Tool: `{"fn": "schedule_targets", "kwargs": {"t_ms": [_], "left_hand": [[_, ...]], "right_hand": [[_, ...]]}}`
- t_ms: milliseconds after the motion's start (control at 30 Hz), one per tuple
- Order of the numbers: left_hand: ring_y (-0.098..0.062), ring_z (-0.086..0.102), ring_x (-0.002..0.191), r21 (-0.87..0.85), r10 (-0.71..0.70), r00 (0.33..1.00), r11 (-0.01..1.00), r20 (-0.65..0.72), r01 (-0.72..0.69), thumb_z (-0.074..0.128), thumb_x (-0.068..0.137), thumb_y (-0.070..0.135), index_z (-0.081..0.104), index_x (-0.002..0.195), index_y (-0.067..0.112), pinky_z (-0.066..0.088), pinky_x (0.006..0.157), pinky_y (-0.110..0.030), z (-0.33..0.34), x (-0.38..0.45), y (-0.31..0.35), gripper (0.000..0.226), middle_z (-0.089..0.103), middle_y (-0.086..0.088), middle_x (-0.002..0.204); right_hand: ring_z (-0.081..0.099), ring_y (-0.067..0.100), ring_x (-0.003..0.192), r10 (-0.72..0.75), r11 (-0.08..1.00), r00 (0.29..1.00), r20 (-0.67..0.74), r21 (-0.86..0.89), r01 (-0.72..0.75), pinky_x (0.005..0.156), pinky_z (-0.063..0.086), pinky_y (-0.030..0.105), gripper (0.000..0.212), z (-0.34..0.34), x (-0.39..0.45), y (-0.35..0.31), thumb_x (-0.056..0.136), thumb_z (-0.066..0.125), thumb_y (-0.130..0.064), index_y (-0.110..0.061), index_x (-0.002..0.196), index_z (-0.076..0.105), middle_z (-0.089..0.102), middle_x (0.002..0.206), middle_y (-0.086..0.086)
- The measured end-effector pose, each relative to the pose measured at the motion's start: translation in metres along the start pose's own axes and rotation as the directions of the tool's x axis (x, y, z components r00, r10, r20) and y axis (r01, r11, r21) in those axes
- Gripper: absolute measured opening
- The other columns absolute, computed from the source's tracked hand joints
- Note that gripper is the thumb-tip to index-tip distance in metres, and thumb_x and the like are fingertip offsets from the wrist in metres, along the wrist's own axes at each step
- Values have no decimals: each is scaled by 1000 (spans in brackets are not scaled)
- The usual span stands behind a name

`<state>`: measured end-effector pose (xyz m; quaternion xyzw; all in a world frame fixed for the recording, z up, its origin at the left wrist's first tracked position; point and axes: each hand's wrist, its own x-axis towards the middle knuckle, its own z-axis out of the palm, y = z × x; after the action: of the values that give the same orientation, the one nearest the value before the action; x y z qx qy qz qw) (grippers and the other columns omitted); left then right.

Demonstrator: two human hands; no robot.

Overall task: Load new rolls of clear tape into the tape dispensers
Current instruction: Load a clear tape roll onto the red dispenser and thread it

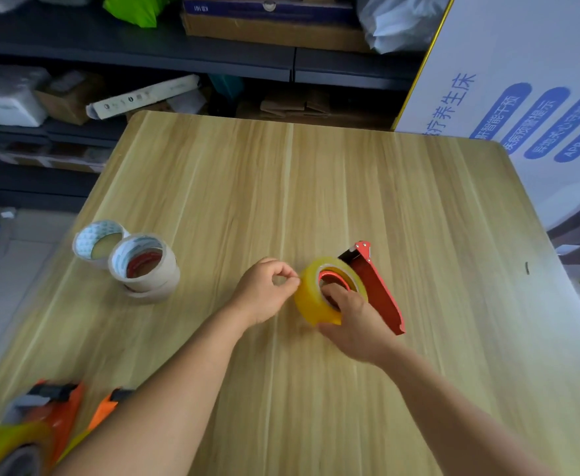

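A: Progress entry. At frame centre-right the yellowish clear tape roll [319,297] is sitting on the hub of the red tape dispenser [378,286], which is lying on the wooden table [316,187]. So this roll appears mounted; threading looks unfinished.

B: Grip states?

A: The left hand [264,290] is pinching thumb and forefinger together at the roll's left edge, probably on the loose tape end; the film itself is too clear to confirm. The right hand [354,317] is curling round the roll, fingers in its core, thumb below.

B: Remaining work?

A: At lower left, two orange dispensers [58,410] are lying blurred; the nearer one is carrying a yellowish roll. At mid-left, spare rolls [144,266] are standing stacked, unloaded.

B: Containers?

A: Cardboard boxes [268,25] on the upper shelving; contents are not showing.
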<state>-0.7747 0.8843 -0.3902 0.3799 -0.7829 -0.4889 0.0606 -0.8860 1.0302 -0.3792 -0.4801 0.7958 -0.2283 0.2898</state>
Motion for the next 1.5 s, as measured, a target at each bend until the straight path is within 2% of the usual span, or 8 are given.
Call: {"fn": "schedule_targets", "kwargs": {"t_ms": [233,433,633,833,967,1133,1300,1500], "left_hand": [[-13,61,79,88,63,994,994,85,-71,64,86,28,64,76,22,48,76,-26,3,-7,44,11,66,9,78],[-16,60,78,181,96,995,978,39,-102,58,89,29,63,83,19,47,70,-27,18,-16,72,13,65,6,79],[-20,65,80,302,59,994,950,89,-84,54,90,31,64,84,15,48,70,-29,20,-19,93,20,69,1,84],[-28,70,74,222,-66,995,974,80,47,52,90,29,67,81,2,58,70,-40,37,-21,77,33,73,-12,77],[-15,69,65,146,-110,986,985,129,91,54,92,29,66,83,4,53,62,-29,46,-22,62,30,71,0,71],[-16,64,71,165,-87,992,984,97,70,54,91,32,62,75,16,49,62,-28,48,-17,52,24,63,8,71],[-20,57,94,176,-121,990,979,74,107,54,91,32,55,67,25,44,75,-26,48,-4,39,25,54,-2,108],[-18,45,79,-16,-245,931,966,272,259,50,94,26,53,80,16,37,75,-30,51,3,33,17,53,-3,87]], "right_hand": [[53,12,69,201,951,960,194,195,-239,52,46,27,39,-45,-15,12,74,68,-11,-24,109,55,55,83,-4],[56,11,62,289,957,956,45,-37,-288,44,42,27,60,-47,-18,-2,66,79,-40,-21,111,45,55,82,-6],[59,11,67,289,944,947,139,122,-306,62,49,28,30,-74,-29,9,67,78,-27,-25,92,60,63,78,-5],[60,15,79,292,938,950,109,-228,-262,61,50,28,70,-66,-35,1,65,82,-37,-26,121,40,58,95,-2],[60,23,95,204,844,977,-63,-494,-209,66,40,30,58,-29,-33,9,77,74,-36,-18,118,38,56,105,2],[58,21,92,201,882,970,-137,-406,-240,61,39,30,47,-21,-31,24,83,67,-43,-21,116,41,56,103,-1],[56,22,91,197,917,972,-126,-327,-228,63,41,31,55,-25,-31,20,82,64,-53,-21,119,41,55,104,1],[50,18,82,219,922,968,-124,-298,-247,62,41,30,58,-23,-27,21,79,64,-59,-21,116,40,54,101,-1]]}}
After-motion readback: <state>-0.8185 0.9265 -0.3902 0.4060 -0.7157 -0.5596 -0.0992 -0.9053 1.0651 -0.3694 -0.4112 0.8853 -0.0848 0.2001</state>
